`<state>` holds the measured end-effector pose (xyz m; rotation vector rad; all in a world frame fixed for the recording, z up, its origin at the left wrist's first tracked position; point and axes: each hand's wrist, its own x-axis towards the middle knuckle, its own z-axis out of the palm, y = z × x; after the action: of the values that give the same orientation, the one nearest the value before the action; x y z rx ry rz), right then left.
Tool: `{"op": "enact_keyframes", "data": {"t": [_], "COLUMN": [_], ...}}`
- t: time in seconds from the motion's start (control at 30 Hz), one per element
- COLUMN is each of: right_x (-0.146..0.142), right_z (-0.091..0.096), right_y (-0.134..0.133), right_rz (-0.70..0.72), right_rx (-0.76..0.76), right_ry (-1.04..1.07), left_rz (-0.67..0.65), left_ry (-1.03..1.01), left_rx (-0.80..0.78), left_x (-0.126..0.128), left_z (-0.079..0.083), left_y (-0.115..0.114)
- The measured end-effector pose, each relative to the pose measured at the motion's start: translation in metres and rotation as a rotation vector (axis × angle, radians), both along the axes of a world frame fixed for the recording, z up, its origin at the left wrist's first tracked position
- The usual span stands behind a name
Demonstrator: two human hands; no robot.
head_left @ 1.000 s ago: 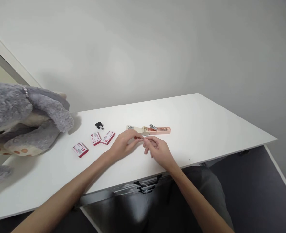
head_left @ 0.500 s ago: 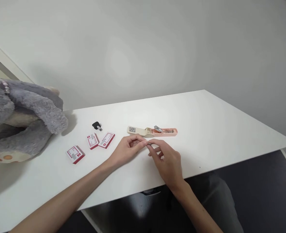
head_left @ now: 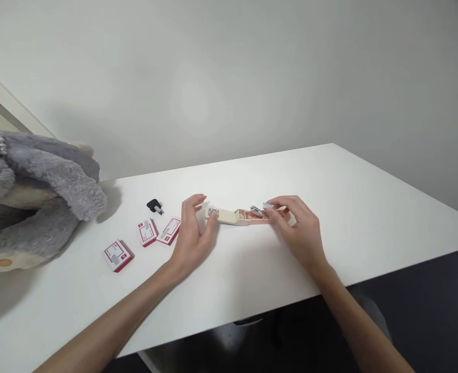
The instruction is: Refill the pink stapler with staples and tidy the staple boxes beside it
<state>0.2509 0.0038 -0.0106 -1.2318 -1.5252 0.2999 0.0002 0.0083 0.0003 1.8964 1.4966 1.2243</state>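
Note:
An opened beige and pink stapler (head_left: 237, 215) lies flat on the white table (head_left: 353, 197). My left hand (head_left: 192, 235) rests at its beige left end, fingers spread, thumb touching that end. My right hand (head_left: 295, 228) is over the pink right half, thumb and forefinger pinched on a small grey strip of staples (head_left: 268, 205) just above the tray. Three red-and-white staple boxes (head_left: 147, 232) lie to the left of my left hand.
A small black staple remover (head_left: 154, 206) lies behind the boxes. A grey plush toy (head_left: 30, 199) fills the table's left end. A plain wall stands behind. The table's front edge runs near my forearms, with dark floor below at right.
Both hands moved away from each other, from in front of the stapler to its two ends. The right hand carried the small strip up to the pink tray. The left hand opened.

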Motion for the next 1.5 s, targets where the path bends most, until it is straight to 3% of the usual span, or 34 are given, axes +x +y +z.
{"op": "enact_keyframes", "data": {"t": [0.1, 0.37, 1.1, 1.3, 1.5], "right_x": [0.006, -0.001, -0.002, 0.001, 0.004], "right_z": [-0.006, -0.009, -0.010, -0.007, -0.009], "right_y": [0.008, 0.007, 0.010, 0.008, 0.004], "right_rz": [0.067, 0.100, 0.093, 0.026, -0.048], "right_rx": [-0.055, -0.090, -0.076, -0.044, -0.177], "right_ry": [0.008, -0.074, -0.100, 0.087, 0.292], "left_rz": [-0.040, -0.148, -0.208, -0.128, -0.072], "left_ry": [-0.179, -0.471, -0.564, -0.748, -0.934], "left_rx": [-0.213, -0.396, -0.474, -0.537, -0.606], "left_x": [-0.001, 0.005, 0.002, 0.001, 0.000], "left_z": [-0.004, 0.004, 0.009, 0.011, 0.020], "left_y": [0.004, 0.007, 0.007, 0.011, 0.012]}}
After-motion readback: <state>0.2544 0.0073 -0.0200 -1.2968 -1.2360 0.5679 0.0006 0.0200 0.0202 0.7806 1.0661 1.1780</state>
